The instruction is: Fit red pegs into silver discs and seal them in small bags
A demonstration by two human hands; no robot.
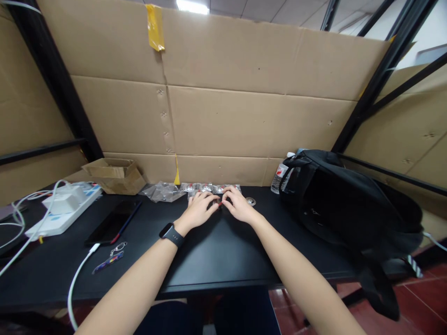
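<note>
My left hand (199,210), with a dark watch on its wrist, and my right hand (240,204) meet near the back of the black desk. Their fingers are curled inward around a small red item (220,203). It is mostly hidden, so I cannot tell its kind. Just right of my right hand lies a small round metallic piece (250,201). Behind my fingers, clear packets (188,187) with silvery and red contents form a row. A crumpled clear plastic bag (163,191) lies to their left.
A cardboard box (115,176), a white power strip (66,209), a charging phone (110,223) with a pen and a keyring (109,261) occupy the left. On the right stand a water bottle (280,174) and a black backpack (342,200). A cardboard wall (226,121) closes the back.
</note>
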